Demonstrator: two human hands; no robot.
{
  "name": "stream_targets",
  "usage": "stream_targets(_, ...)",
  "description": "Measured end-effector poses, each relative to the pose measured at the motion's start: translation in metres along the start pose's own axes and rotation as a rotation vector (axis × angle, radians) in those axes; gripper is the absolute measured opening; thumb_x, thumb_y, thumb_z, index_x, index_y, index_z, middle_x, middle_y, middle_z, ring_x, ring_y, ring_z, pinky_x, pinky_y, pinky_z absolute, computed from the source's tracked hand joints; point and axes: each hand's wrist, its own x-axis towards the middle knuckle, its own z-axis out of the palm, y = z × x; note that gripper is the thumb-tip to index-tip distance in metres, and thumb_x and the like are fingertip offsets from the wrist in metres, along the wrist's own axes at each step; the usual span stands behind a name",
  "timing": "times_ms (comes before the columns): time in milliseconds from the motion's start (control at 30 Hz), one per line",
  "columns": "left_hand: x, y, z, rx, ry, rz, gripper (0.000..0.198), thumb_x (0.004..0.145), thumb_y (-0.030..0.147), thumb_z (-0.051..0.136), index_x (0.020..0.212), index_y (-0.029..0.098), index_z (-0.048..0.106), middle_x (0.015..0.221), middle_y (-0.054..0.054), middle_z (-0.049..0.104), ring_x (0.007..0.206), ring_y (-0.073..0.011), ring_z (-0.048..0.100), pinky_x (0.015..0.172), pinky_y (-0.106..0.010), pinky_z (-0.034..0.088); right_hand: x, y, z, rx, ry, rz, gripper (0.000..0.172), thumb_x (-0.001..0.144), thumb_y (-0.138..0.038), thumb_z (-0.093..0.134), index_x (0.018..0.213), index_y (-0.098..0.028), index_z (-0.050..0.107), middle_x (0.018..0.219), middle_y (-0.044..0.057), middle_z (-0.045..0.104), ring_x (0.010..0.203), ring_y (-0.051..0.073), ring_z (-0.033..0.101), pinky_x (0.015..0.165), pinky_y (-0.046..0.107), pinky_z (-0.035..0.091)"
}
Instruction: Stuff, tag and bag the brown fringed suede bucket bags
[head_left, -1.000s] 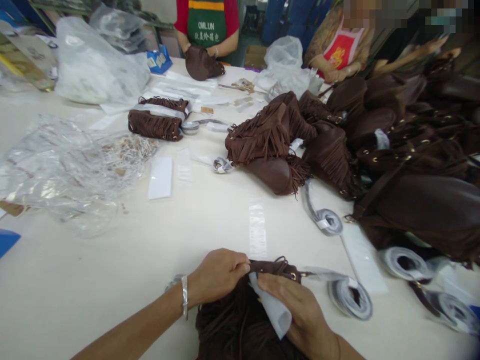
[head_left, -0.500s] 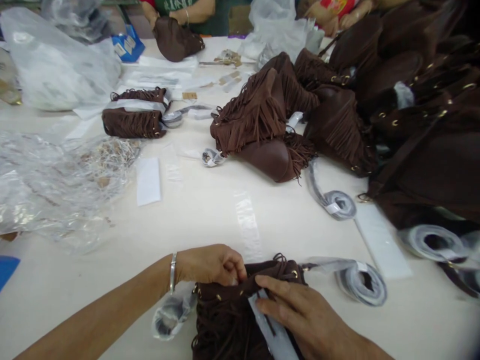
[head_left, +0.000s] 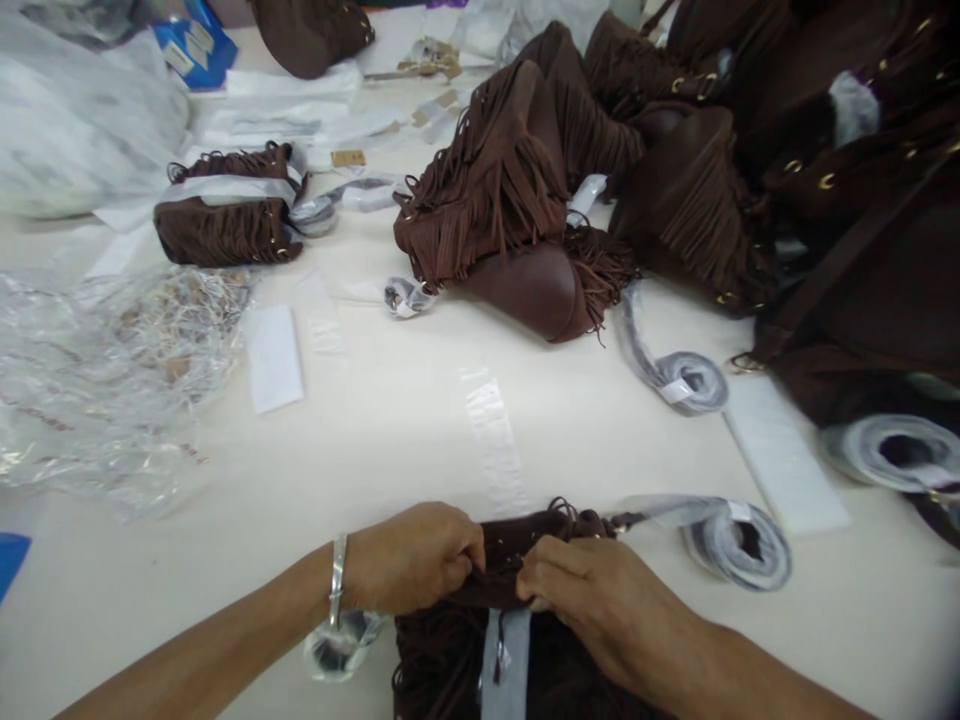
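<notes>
A dark brown fringed bag (head_left: 450, 660) lies at the bottom centre, close to me. My left hand (head_left: 412, 560) grips the left part of its top edge with curled fingers. On the right part of that edge, my right hand (head_left: 600, 600) is closed with thumb and fingers pinching the material. Between the hands the bag's mouth shows small metal eyelets. A pale wrapping strip (head_left: 506, 665) runs down the bag's front below my right hand. To the right lies its plastic-wrapped strap (head_left: 739, 545), coiled up. Another wrapped piece (head_left: 341, 645) sits under my left wrist.
Several brown fringed bags (head_left: 495, 180) are heaped at the centre and right. One fringed bag (head_left: 225, 230) with a white band lies at the left. Crumpled clear plastic (head_left: 67, 390), a folded white sheet (head_left: 274, 358) and a white pad (head_left: 787, 455) rest on the table.
My right hand has gone from lying with extended fingers near the strip to gripping the bag's edge. The strip now hangs straighter. My view has tilted down, and the people opposite have left it.
</notes>
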Motion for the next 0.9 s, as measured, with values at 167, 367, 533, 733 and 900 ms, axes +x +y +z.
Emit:
stream_targets(167, 0.001, -0.003, 0.002, 0.004, 0.008, -0.019, 0.032, 0.078, 0.012, 0.046, 0.095, 0.023, 0.071, 0.09, -0.001, 0.072, 0.082, -0.0163, 0.063, 0.078, -0.026, 0.046, -0.005, 0.0, -0.003, -0.104, -0.031, -0.038, 0.03, 0.093, -0.008, 0.037, 0.111, -0.022, 0.056, 0.102, 0.004, 0.063, 0.083, 0.016, 0.058, 0.071, 0.029, 0.041)
stream_targets(367, -0.009, 0.001, 0.008, 0.013, 0.126, -0.047, 0.026, 0.082, 0.013, 0.048, 0.095, 0.024, 0.067, 0.092, 0.0, 0.069, 0.085, -0.016, 0.06, 0.079, -0.026, 0.046, 0.006, -0.013, -0.022, -0.135, -0.06, -0.044, 0.017, 0.09, -0.014, 0.047, 0.086, -0.021, 0.062, 0.083, 0.003, 0.065, 0.075, 0.016, 0.058, 0.07, 0.03, 0.04)
stream_targets(533, -0.031, 0.012, 0.023, 0.022, 0.25, -0.03, 0.031, 0.094, 0.017, 0.036, 0.109, 0.026, 0.062, 0.101, -0.003, 0.066, 0.09, -0.0157, 0.061, 0.084, -0.028, 0.049, 0.018, -0.014, -0.033, -0.158, -0.072, -0.13, 0.013, 0.09, -0.018, 0.052, 0.081, -0.022, 0.061, 0.077, 0.002, 0.066, 0.072, 0.017, 0.057, 0.073, 0.033, 0.04)
stream_targets(733, -0.051, 0.011, 0.051, 0.236, 0.494, 0.01, 0.034, 0.095, 0.028, 0.046, 0.129, 0.027, 0.052, 0.125, -0.008, 0.059, 0.113, -0.0215, 0.058, 0.096, -0.035, 0.051, 0.027, -0.006, -0.044, -0.057, -0.115, -0.115, 0.012, 0.091, -0.019, 0.056, 0.082, -0.024, 0.062, 0.075, -0.001, 0.067, 0.072, 0.017, 0.06, 0.069, 0.03, 0.043)
stream_targets(900, -0.071, -0.008, 0.066, 0.297, 0.749, -0.09, 0.036, 0.091, 0.028, 0.056, 0.127, 0.027, 0.048, 0.127, -0.01, 0.056, 0.116, -0.0219, 0.056, 0.095, -0.033, 0.052, 0.034, -0.008, -0.045, -0.061, -0.067, -0.073, 0.017, 0.087, -0.039, 0.066, 0.098, -0.026, 0.065, 0.078, 0.002, 0.067, 0.074, 0.02, 0.061, 0.066, 0.032, 0.042)
